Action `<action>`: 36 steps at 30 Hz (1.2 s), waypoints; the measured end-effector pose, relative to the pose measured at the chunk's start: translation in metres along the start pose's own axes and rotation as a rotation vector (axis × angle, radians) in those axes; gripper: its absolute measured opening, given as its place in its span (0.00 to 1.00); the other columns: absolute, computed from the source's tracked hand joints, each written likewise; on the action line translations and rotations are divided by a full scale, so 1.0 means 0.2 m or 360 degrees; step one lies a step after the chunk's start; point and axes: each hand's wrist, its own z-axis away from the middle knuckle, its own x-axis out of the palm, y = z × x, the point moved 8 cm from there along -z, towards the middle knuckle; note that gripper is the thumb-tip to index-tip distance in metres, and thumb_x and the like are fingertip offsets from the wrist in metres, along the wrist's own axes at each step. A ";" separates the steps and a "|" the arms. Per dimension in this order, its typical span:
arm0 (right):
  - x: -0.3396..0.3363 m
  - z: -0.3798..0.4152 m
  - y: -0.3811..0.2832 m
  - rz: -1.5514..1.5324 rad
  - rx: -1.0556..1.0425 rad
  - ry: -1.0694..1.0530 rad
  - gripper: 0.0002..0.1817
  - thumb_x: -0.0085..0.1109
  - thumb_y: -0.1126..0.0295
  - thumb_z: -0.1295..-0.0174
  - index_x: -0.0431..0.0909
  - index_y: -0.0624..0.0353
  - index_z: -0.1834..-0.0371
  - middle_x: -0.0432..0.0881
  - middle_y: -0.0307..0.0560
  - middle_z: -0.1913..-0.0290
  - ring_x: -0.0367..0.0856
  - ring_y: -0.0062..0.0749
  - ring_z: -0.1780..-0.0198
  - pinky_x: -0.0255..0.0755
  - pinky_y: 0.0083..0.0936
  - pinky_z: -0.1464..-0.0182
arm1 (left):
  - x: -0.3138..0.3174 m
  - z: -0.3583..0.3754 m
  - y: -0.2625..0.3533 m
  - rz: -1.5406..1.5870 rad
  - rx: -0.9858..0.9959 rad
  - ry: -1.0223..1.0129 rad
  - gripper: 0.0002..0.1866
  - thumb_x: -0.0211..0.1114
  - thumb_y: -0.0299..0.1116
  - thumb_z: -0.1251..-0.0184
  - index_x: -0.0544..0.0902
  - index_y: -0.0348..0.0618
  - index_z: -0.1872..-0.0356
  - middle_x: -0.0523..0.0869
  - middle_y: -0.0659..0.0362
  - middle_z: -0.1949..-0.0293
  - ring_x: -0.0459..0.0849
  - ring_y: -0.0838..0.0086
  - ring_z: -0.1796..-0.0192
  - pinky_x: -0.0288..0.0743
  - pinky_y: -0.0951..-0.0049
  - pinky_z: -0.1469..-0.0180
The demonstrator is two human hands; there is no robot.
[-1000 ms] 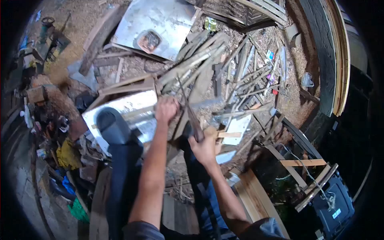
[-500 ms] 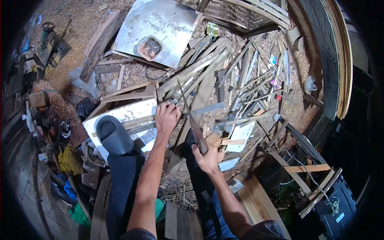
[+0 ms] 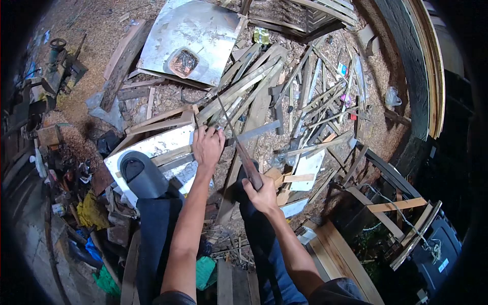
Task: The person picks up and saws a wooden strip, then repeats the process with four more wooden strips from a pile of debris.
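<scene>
My right hand (image 3: 263, 195) is closed round the brown handle of a handsaw (image 3: 248, 165). Its narrow blade points away from me, slanting up to the left, and crosses a grey strip (image 3: 256, 133) that sticks out to the right. My left hand (image 3: 207, 146) presses down on a wooden strip (image 3: 175, 154), fingers curled over it, just left of the blade. The strip lies across a white-faced wooden box (image 3: 118, 163), and a foot in a grey slipper (image 3: 145, 175) rests on top of it. The left fingertips partly hide where the strips meet.
A metal-topped board (image 3: 203, 33) with a tray of nails (image 3: 184, 63) stands ahead. Scrap wood strips (image 3: 325, 96) litter the sawdust floor. At the right are stacked planks (image 3: 338, 254) and a dark bin (image 3: 437, 249); a bench vise (image 3: 55, 63) is at far left.
The saw has shifted slightly, its blade still across the strip. My left hand stays on the wood. The view has moved a little.
</scene>
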 end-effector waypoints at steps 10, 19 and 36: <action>0.03 0.01 0.06 -0.0052 0.0123 0.0009 0.16 0.60 0.63 0.43 0.75 0.69 0.75 0.72 0.53 0.83 0.72 0.32 0.80 0.68 0.34 0.71 | 0.11 0.03 -0.02 -0.0212 -0.0033 -0.0256 0.25 0.55 0.40 0.33 0.81 0.39 0.90 0.82 0.51 0.84 0.80 0.60 0.82 0.74 0.63 0.64; -0.11 0.40 -0.03 -0.0212 0.0061 0.0219 0.10 0.58 0.70 0.46 0.77 0.68 0.73 0.74 0.51 0.82 0.74 0.29 0.80 0.67 0.33 0.73 | 0.13 0.02 -0.01 -0.0353 -0.0051 -0.0277 0.25 0.52 0.39 0.33 0.82 0.39 0.89 0.81 0.46 0.85 0.80 0.54 0.81 0.76 0.60 0.68; -0.07 0.36 0.17 0.0037 -0.0105 0.0169 0.12 0.59 0.69 0.47 0.82 0.65 0.63 0.77 0.63 0.78 0.84 0.48 0.72 0.74 0.35 0.69 | 0.12 -0.03 -0.01 -0.0312 -0.0014 -0.0242 0.25 0.51 0.39 0.34 0.82 0.37 0.89 0.81 0.45 0.83 0.81 0.51 0.78 0.76 0.58 0.65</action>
